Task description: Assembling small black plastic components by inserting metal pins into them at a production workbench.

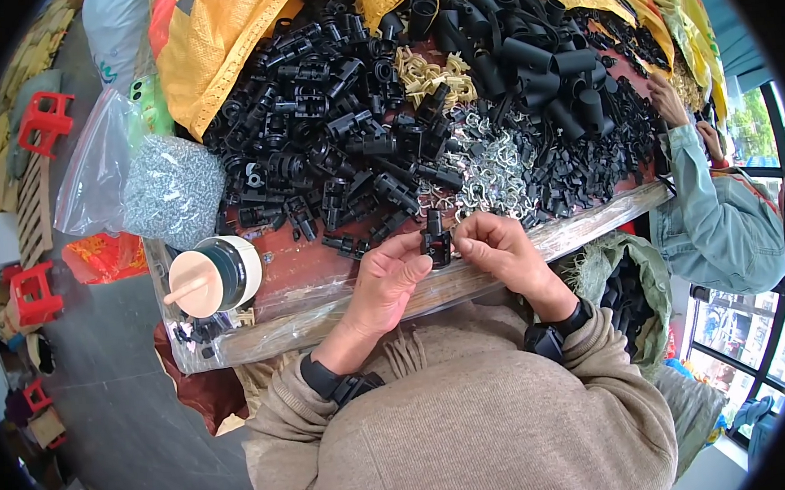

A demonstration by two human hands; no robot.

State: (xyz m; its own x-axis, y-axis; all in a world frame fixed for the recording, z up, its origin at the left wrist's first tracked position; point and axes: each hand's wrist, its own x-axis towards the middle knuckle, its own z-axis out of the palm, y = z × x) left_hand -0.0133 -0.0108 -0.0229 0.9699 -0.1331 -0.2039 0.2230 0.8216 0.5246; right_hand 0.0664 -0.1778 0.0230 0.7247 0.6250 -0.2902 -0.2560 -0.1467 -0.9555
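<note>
Near the table's front edge, my left hand holds a small black plastic fitting upright between thumb and fingers. My right hand is just to the right of that fitting, its thumb and index finger pinched together. What the right fingertips hold, if anything, is too small to make out. Beyond my hands lies a large heap of similar black plastic fittings. To its right is a spread of small silvery curved metal clips, and small black pieces lie beside them.
Black tubes and cream-coloured pieces are piled farther back, by yellow woven sacks. At left stand a lidded container and a bag of small metal parts. A co-worker's hand reaches in at right.
</note>
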